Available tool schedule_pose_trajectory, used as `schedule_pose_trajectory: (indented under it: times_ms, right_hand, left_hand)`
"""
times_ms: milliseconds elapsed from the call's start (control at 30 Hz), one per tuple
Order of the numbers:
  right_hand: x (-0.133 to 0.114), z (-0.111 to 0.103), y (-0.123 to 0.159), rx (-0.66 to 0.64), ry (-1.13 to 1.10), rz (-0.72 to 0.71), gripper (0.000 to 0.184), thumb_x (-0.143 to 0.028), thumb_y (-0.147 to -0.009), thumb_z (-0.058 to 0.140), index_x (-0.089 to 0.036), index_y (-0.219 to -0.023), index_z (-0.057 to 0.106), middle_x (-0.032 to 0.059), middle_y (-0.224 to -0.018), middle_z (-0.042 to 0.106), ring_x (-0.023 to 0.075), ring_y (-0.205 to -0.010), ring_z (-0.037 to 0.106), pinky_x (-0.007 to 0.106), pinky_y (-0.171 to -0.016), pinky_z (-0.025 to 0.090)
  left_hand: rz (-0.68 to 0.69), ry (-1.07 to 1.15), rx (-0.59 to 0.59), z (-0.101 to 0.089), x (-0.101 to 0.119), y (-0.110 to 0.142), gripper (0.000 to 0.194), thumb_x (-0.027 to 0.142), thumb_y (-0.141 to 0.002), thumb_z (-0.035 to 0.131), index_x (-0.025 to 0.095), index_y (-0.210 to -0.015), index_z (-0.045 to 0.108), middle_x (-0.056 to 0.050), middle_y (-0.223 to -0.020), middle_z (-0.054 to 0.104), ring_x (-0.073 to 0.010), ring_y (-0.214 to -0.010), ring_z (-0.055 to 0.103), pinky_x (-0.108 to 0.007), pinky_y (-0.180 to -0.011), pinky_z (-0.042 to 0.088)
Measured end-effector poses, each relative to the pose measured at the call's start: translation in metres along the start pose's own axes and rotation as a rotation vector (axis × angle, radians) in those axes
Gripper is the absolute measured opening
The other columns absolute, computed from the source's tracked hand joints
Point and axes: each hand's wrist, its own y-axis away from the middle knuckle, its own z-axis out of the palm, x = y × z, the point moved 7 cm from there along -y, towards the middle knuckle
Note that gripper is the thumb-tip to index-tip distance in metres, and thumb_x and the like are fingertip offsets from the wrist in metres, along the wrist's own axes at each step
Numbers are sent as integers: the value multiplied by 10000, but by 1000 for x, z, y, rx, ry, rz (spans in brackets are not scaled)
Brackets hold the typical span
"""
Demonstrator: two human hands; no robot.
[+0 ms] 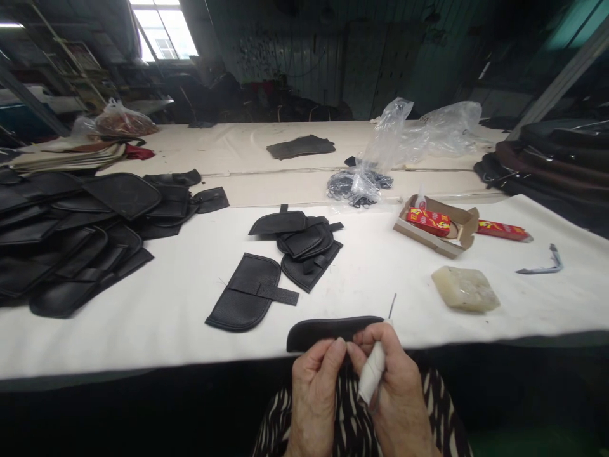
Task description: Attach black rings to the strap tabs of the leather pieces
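My right hand (392, 374) is closed around an awl-like tool with a white wrapped handle (372, 373); its thin metal tip points up and away past the knuckles. My left hand (316, 381) is closed in a pinch, thumb against forefinger, close to the right fingertips. What lies in that pinch is too small to make out. Just behind both hands, a black leather piece (314, 330) with a rounded edge is at the table's front edge, partly hidden by my fingers. Farther off lies a black leather pouch with a strap (247, 292), beside several similar pouches (304, 238).
A large pile of black pouches (71, 235) covers the left side. At right are an open cardboard box (428, 244) with red packets, a yellowish wax-like block (466, 289) and a bent grey-white strip (542, 265). Plastic bags (399, 136) lie behind; dark stacked goods (561, 158) stand far right.
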Motion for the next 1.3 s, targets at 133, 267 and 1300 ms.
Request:
schedule_pose_trajectory:
  times_ms: [133,267,1300]
  right_hand:
    - [5,1,-1,-19,-86,10,114,-280,-845,537,-219,-794,455,-17,-685,538,143,-650,541,223,-532,406]
    - [10,5,-1,-67,-151,32,94,-240,-823,551,-220,-817,459,-29,-677,544,128,-603,530,213,-500,387]
    - [0,-30,-14,-2,71,-1,168,-321,-855,517,-217,-740,450,9,-738,607,128,-584,564,214,-539,466]
  left_hand:
    - [-17,-45,3,0,9,2,332,436,-753,630,150,-584,621,17,-566,499,-121,-565,413,-222,-568,372]
    - [-82,-33,-58,1,10,4,318,444,-731,652,148,-617,632,11,-580,534,-125,-578,452,-215,-548,363]
    - [-210,145,-217,2,-6,-6,259,349,-800,603,113,-703,647,-83,-726,674,-174,-663,615,-294,-686,472]
